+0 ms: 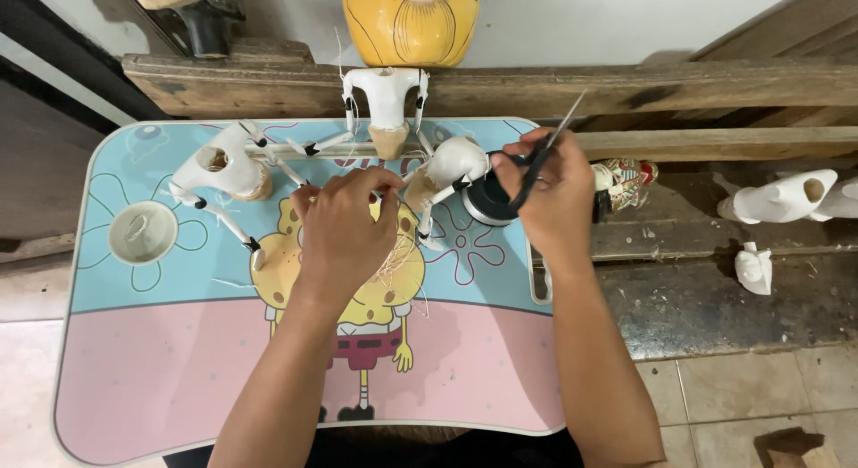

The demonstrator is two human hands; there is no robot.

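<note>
Looks like the trimming or tying stage on these puppet bodies. The left hand (344, 222) is pinching pale thin thread or fibre strands (393, 267) right over the middle of the pink-and-blue cartoon-printed tabletop (179, 370), grip clenched on the strands. The right hand (550, 200) sits at the tabletop's right edge, grasping black-handled scissors (536, 160) with the blades pointing up and away. Between the two hands is a white unpainted wooden puppet torso with thin stick arms (447, 168) — that's the piece being worked on, I reckon.

Next move probably calls for bringing the blades down to the strands without nicking those skinny arms (they look fragile).

Two more white torsos (223, 168) lie toward the tabletop's back edge, and a small round white bowl (143, 231) is at its left. Behind the tabletop runs a rough wooden beam (670, 84); right of it, more white carved pieces (778, 200) rest on a dark bench — tiled floor below.
</note>
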